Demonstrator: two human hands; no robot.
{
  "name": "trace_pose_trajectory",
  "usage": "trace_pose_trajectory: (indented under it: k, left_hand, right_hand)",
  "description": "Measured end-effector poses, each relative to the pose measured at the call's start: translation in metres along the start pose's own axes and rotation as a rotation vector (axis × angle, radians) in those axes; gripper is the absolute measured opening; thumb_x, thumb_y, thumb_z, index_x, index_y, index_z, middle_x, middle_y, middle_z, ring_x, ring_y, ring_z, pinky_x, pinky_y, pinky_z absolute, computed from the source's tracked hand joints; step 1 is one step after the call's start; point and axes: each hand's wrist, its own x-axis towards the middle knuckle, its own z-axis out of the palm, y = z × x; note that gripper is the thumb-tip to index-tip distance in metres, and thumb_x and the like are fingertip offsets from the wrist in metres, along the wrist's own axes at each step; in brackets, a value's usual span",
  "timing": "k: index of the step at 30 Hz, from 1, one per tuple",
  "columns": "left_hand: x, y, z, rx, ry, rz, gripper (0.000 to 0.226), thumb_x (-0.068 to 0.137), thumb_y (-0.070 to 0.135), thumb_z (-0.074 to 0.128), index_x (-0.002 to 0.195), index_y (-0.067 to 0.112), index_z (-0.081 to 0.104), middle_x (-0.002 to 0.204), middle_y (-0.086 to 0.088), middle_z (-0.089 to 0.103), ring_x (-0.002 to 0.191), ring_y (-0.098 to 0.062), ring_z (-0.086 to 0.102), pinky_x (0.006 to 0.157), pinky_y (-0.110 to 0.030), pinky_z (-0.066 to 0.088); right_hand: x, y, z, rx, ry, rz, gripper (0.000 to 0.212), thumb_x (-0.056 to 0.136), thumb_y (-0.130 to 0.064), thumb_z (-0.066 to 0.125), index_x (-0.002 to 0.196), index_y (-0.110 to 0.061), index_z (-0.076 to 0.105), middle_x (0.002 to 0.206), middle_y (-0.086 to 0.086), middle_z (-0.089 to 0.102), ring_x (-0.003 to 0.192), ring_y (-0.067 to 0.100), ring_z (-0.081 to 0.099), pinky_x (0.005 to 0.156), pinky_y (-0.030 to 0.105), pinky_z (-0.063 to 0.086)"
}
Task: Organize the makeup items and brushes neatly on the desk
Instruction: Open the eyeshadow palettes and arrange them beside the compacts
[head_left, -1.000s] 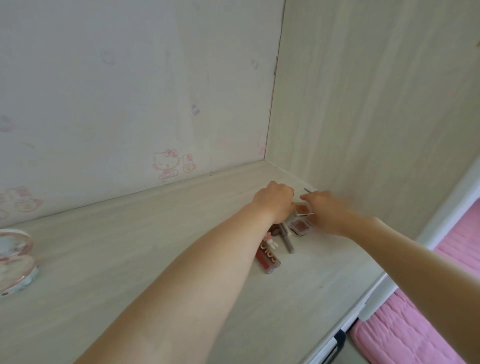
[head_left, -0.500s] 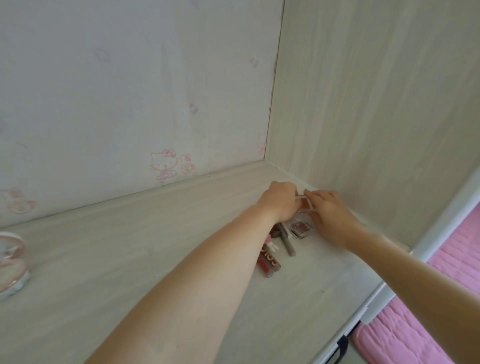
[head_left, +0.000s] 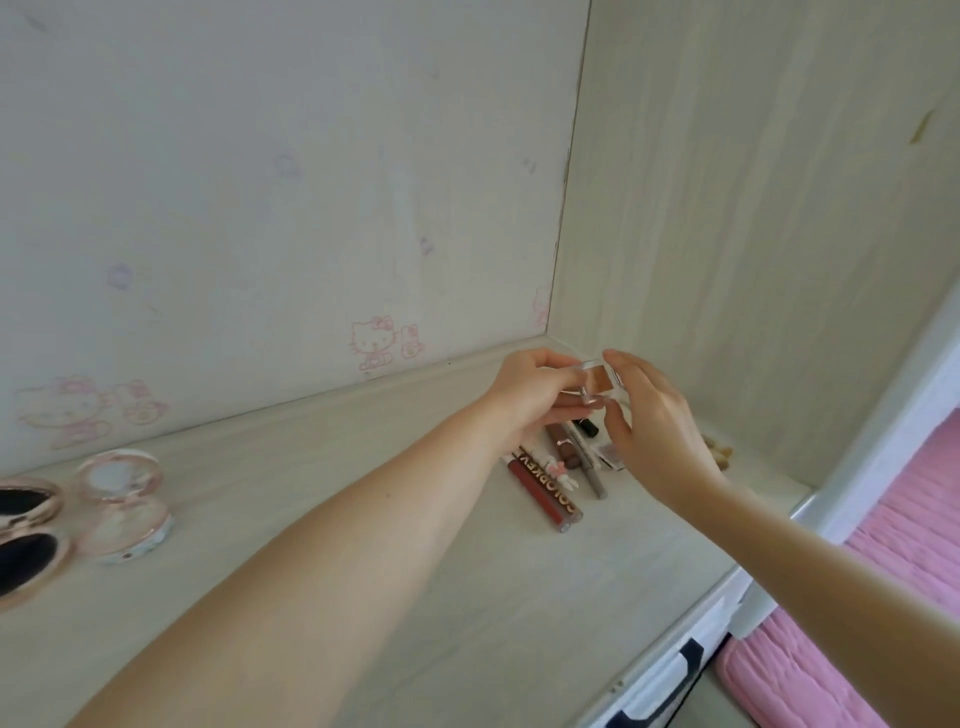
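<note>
Up near the back right corner of the desk (head_left: 363, 597), both hands are raised just above the surface with a small clear-cased compact (head_left: 602, 378) between them. The left hand (head_left: 535, 392) has its fingers curled round the compact's left side, thumb on top, so it grips the case. The right hand (head_left: 654, 421) is cupped against the compact's right edge, fingers bent and close together; whether they actually pinch the case or only touch it I cannot tell. The compact shows a bronze-brown pan and is tilted toward the camera.

Directly below the hands, a small cluster of makeup lies on the desk. A dark red lip gloss tube (head_left: 545, 493) with white lettering lies lengthwise nearest the camera. Just beside it sits a small white and pink charm (head_left: 561, 470), then a brown tube (head_left: 563, 441), and a slim grey pencil-like stick (head_left: 589, 462). A small square pan (head_left: 610, 453) peeks out from under the right hand. Beyond the right wrist, near the side panel, pale brush tips (head_left: 719, 449) show, partly hidden.

Well apart, at the far left edge of the desk, an open round pink compact (head_left: 124, 499) stands with its mirror lid up, and next to it a rose-gold folding mirror (head_left: 26, 540) lies open, cut off by the frame.
</note>
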Motion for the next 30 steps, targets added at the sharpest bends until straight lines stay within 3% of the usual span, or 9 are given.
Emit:
trace_pose_trajectory:
  k: [4, 8, 13, 16, 20, 25, 30]
  left_hand:
    - [-0.037, 0.003, -0.012, -0.126, 0.024, 0.027, 0.02, 0.088, -0.003, 0.061, 0.107, 0.0, 0.054, 0.09, -0.023, 0.069, 0.074, -0.03, 0.072, 0.075, -0.037, 0.06]
    - [-0.08, 0.003, -0.024, -0.2, 0.051, 0.01, 0.021, 0.086, -0.003, 0.062, 0.105, 0.0, 0.054, 0.095, -0.024, 0.066, 0.081, -0.034, 0.068, 0.073, -0.035, 0.06]
    - [-0.133, 0.003, -0.045, -0.323, 0.036, -0.058, 0.016, 0.086, 0.002, 0.059, 0.103, 0.0, 0.059, 0.103, -0.025, 0.062, 0.096, -0.037, 0.061, 0.085, -0.038, 0.055]
    - [-0.162, 0.002, -0.062, -0.401, 0.052, -0.089, 0.014, 0.09, 0.011, 0.057, 0.099, 0.0, 0.061, 0.104, -0.023, 0.066, 0.095, -0.037, 0.065, 0.082, -0.038, 0.058]
    - [-0.202, -0.009, -0.084, -0.436, 0.094, -0.079, 0.022, 0.088, 0.009, 0.062, 0.106, -0.004, 0.061, 0.1, -0.02, 0.07, 0.09, -0.034, 0.07, 0.074, -0.037, 0.057]
    - [-0.249, -0.018, -0.115, -0.401, 0.113, -0.064, 0.033, 0.084, 0.016, 0.068, 0.114, 0.004, 0.067, 0.114, -0.017, 0.067, 0.101, -0.029, 0.067, 0.081, -0.036, 0.056]
    - [-0.288, -0.018, -0.143, -0.354, 0.132, -0.046, 0.038, 0.077, 0.015, 0.071, 0.114, 0.008, 0.069, 0.117, -0.014, 0.067, 0.102, -0.028, 0.066, 0.085, -0.036, 0.055]
  right_hand:
    - [-0.018, -0.036, -0.002, 0.083, 0.035, 0.035, 0.045, 0.092, -0.007, 0.047, 0.137, -0.011, 0.046, 0.138, 0.006, 0.05, 0.127, 0.023, 0.046, 0.099, 0.026, 0.034]
    - [-0.037, -0.071, 0.001, 0.17, 0.046, 0.059, 0.039, 0.096, -0.024, 0.049, 0.135, -0.02, 0.048, 0.134, -0.008, 0.049, 0.103, 0.001, 0.046, 0.086, 0.02, 0.036]
    - [-0.062, -0.109, 0.008, 0.267, 0.056, 0.011, 0.038, 0.093, -0.022, 0.058, 0.13, -0.023, 0.05, 0.126, -0.011, 0.052, 0.1, 0.01, 0.056, 0.083, 0.024, 0.045]
    - [-0.075, -0.134, 0.01, 0.32, 0.046, -0.01, 0.034, 0.093, -0.024, 0.059, 0.125, -0.029, 0.051, 0.118, -0.018, 0.053, 0.104, 0.007, 0.055, 0.083, 0.026, 0.048]
    - [-0.094, -0.165, 0.016, 0.332, 0.02, -0.067, 0.035, 0.09, -0.025, 0.063, 0.121, -0.036, 0.05, 0.103, -0.034, 0.047, 0.103, -0.004, 0.046, 0.083, 0.005, 0.037]
    - [-0.111, -0.2, 0.022, 0.421, -0.118, -0.079, 0.047, 0.086, -0.025, 0.068, 0.13, -0.03, 0.052, 0.118, -0.021, 0.055, 0.11, -0.008, 0.047, 0.091, -0.002, 0.029]
    - [-0.12, -0.232, 0.027, 0.453, -0.189, -0.151, 0.049, 0.078, -0.021, 0.076, 0.124, -0.029, 0.06, 0.111, -0.02, 0.059, 0.103, -0.011, 0.049, 0.087, -0.003, 0.032]
